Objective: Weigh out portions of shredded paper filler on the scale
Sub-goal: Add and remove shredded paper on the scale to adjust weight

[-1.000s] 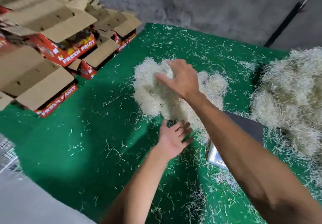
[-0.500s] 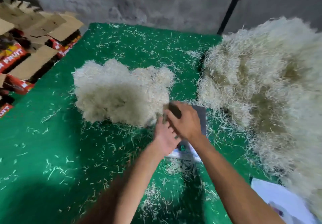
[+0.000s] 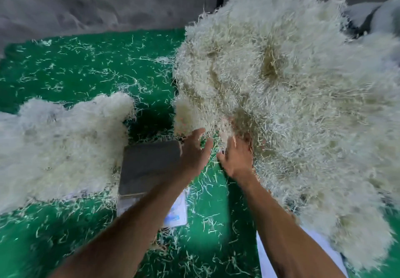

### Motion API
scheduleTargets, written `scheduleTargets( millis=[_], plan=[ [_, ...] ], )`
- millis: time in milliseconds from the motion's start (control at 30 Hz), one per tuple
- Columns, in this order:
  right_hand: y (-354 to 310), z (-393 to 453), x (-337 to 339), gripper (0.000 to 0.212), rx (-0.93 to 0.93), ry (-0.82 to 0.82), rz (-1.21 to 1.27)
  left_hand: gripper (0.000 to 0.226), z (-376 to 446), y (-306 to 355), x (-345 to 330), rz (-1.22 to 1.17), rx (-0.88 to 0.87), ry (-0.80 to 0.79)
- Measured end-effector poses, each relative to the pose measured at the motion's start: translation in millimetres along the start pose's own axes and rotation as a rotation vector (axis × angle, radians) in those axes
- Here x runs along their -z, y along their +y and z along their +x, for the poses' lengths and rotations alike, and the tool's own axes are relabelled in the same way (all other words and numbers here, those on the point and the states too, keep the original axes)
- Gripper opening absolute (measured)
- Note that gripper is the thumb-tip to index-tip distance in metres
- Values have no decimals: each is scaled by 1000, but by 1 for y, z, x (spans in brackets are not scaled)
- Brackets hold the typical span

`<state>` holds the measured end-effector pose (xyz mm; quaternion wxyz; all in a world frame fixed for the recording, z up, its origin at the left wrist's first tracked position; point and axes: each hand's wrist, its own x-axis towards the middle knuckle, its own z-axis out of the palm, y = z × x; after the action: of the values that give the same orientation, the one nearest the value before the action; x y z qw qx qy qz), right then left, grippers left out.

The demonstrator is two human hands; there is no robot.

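Your two bare arms reach forward over a green mat (image 3: 71, 72) strewn with loose pale paper strands. Your left hand (image 3: 195, 150) and right hand (image 3: 237, 158) sit close together at the near edge of the big heap of shredded paper filler (image 3: 292, 87), which covers the right half of the mat and piles up toward the far right corner. Both hands are pushed into the lowest fringe of that heap. The left hand's fingers point forward and look loosely spread, with their tips lost in the shreds. The right hand's fingers are buried in the paper, so you cannot tell from here whether either hand has closed on a clump.

The scale (image 3: 149, 165) lies just left of your left hand, near the middle of the mat. Its dark flat platform is bare apart from a few stray strands at its rim, and your left forearm crosses over its pale front panel. A smaller mound of filler (image 3: 58, 145) rests along the left edge of the mat, touching the scale's left side. A white sheet (image 3: 266, 258) shows beneath your right forearm at the near edge. A grey wall (image 3: 97, 2) rises behind the mat's far edge.
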<state>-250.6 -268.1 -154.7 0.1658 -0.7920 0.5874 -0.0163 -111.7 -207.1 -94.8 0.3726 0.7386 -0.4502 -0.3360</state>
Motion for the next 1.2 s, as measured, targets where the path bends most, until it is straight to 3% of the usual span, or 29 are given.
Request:
scheduleTargets(
  millis=[100,200,267,367,433,500,600,667,800,1067,1200],
  plan=[
    [21,-15,-31,63,35,109,20,63,48,-4,-7,306,-37,29],
    [34,-30,-47,51,42,227,150,86,102,-8,-13,601,131,25],
    [37,-41,-50,42,77,283,245,71,120,-12,-22,657,208,4],
    [33,-45,-44,56,-80,289,469,31,104,-21,-44,681,44,66],
    [26,-37,-36,61,-193,303,605,33,68,-34,-59,636,-77,111],
    [16,-24,-26,52,-94,336,662,45,28,-39,-72,623,-125,95],
    [-7,5,-15,36,186,335,648,50,-35,-47,-87,663,-159,25],
    [-31,15,-7,33,236,200,590,51,-75,-52,-92,718,-135,-16],
    [-52,-3,-26,41,341,47,61,46,-124,-68,-86,720,-105,-68],
    [-37,-84,-34,41,180,48,53,42,-179,-91,-49,527,-227,-76],
    [-33,-145,-44,41,134,168,97,32,-217,-105,-37,454,-191,-128]
  ],
)
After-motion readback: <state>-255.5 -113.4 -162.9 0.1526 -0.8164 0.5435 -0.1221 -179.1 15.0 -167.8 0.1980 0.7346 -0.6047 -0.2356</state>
